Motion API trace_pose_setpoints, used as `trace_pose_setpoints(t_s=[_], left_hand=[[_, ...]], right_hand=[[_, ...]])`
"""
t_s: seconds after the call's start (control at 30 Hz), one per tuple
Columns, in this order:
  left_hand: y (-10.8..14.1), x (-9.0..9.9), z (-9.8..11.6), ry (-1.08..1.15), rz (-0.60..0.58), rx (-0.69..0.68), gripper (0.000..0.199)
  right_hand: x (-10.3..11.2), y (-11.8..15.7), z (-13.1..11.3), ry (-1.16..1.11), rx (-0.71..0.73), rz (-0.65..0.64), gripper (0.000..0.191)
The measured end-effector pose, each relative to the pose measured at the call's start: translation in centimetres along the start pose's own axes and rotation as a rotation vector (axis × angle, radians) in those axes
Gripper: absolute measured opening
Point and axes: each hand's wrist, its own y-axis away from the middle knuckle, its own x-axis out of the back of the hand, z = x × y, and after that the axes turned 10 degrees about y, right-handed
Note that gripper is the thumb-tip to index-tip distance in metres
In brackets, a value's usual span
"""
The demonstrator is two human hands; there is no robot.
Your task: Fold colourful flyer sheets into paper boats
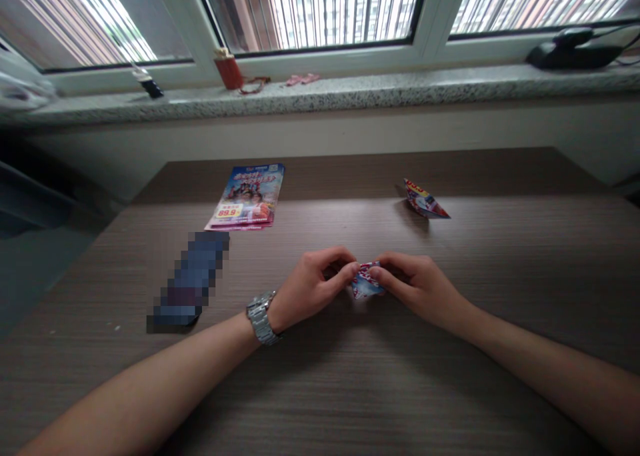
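A small folded piece of printed paper (367, 285), blue, white and red, is held just above the middle of the table. My left hand (320, 279) pinches its left corner between thumb and fingers. At the opposite corner, my right hand (417, 283) grips it the same way. Parts of the paper are hidden behind my thumbs. Farther back to the right stands a folded paper piece (424, 201) with a pointed shape, printed in red, yellow and blue. A stack of printed flyers (250, 196) lies at the back left.
On the wooden table (320, 389), a pixelated dark flat object (193, 279) lies left of my left hand. The granite windowsill (380, 93) behind carries a red container (229, 71), a small black-and-clear item (149, 84) and a black device with cables (573, 51).
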Motion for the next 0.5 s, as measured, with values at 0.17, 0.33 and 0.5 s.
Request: trace_pose_setpoints(t_s=[0.17, 0.33, 0.5], left_hand=[[0.05, 0.0, 0.1, -0.013, -0.006, 0.011, 0.026], [0.11, 0.0, 0.13, -0.09, -0.009, 0.02, 0.027], [0.14, -0.03, 0.04, -0.117, -0.013, 0.024, 0.026]], right_hand=[[-0.11, 0.04, 0.07, -0.008, -0.02, 0.01, 0.029], [0.16, -0.09, -0.11, 0.038, -0.013, 0.018, 0.028], [0.28, -0.18, -0.12, 0.092, 0.007, 0.026, 0.028]])
